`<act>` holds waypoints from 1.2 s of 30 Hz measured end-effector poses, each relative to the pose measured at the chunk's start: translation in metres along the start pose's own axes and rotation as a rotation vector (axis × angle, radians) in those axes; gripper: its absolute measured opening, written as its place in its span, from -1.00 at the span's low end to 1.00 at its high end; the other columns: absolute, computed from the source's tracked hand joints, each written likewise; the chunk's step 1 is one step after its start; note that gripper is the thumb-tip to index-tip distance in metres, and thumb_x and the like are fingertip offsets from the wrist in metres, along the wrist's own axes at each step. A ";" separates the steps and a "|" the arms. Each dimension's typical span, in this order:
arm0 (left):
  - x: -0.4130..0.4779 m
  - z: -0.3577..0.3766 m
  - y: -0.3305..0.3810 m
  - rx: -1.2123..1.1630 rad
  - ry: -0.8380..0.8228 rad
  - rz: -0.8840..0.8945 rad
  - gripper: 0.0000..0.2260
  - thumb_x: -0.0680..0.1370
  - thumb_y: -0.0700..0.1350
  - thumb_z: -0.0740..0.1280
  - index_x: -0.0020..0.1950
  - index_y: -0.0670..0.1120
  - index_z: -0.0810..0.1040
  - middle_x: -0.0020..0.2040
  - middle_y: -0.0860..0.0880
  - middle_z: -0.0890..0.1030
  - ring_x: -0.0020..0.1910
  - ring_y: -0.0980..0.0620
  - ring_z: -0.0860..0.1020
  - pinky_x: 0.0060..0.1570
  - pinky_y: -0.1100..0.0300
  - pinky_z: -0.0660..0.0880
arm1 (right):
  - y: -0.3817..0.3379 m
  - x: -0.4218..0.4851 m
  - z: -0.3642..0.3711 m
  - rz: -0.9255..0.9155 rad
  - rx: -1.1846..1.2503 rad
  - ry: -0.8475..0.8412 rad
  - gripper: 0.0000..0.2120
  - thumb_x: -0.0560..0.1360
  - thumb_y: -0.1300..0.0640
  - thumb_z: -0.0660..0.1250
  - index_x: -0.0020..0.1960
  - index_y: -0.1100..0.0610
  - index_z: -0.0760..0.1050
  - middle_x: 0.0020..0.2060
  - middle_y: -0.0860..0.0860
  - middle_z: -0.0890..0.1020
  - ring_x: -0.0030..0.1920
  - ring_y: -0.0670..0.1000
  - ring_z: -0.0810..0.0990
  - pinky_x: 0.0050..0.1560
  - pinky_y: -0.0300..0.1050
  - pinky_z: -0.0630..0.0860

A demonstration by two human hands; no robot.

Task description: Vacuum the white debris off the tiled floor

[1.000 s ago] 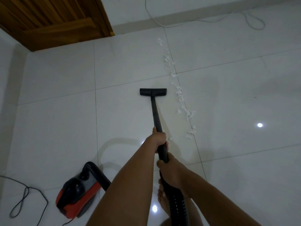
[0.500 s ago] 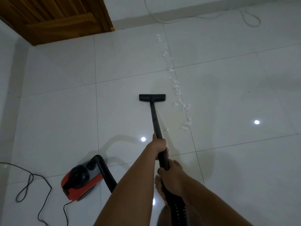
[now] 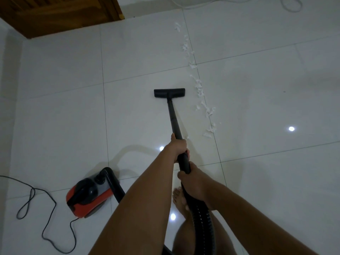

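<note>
A trail of white debris (image 3: 200, 92) runs along a grout line of the pale tiled floor (image 3: 257, 100), from near the far wall to a spot just right of the wand. The black floor nozzle (image 3: 169, 92) lies flat on the tile, just left of the trail and apart from it. My left hand (image 3: 179, 147) grips the black wand (image 3: 173, 118) higher up. My right hand (image 3: 192, 180) holds the grip where the ribbed hose (image 3: 202, 221) joins it.
The red and black vacuum canister (image 3: 88, 197) sits at lower left, its black power cord (image 3: 36, 208) looping beside it. A wooden door (image 3: 55, 13) is at the top left. A white cable (image 3: 290, 4) lies along the far wall. My bare foot (image 3: 181, 199) stands under the hose.
The nozzle was drawn back toward me, then slid forward again a little, staying left of the debris trail. The view shifted, so the canister sits nearer the centre. The debris looks unchanged.
</note>
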State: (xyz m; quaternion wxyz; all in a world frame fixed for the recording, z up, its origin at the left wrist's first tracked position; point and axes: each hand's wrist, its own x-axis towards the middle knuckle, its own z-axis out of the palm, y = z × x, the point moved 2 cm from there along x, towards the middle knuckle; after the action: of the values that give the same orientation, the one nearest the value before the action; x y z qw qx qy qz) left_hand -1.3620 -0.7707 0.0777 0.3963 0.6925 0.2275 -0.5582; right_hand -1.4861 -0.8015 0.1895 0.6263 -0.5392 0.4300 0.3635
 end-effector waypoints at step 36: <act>0.041 -0.012 0.119 -0.018 0.045 -0.016 -0.44 0.69 -0.23 0.12 0.62 0.17 0.09 -0.25 -0.14 0.49 -0.38 0.04 0.45 -0.34 0.19 0.49 | -0.109 0.035 -0.052 0.046 0.106 -0.075 -0.63 0.70 0.13 0.12 0.48 -0.06 0.22 -0.31 0.15 0.51 -0.50 0.02 0.51 -0.49 -0.16 0.52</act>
State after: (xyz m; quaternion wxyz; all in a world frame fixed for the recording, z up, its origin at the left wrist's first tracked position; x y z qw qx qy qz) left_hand -1.2532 -0.8355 0.0741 0.3928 0.6996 0.2470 -0.5434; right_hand -1.3809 -0.8697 0.1942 0.6610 -0.4813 0.4371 0.3746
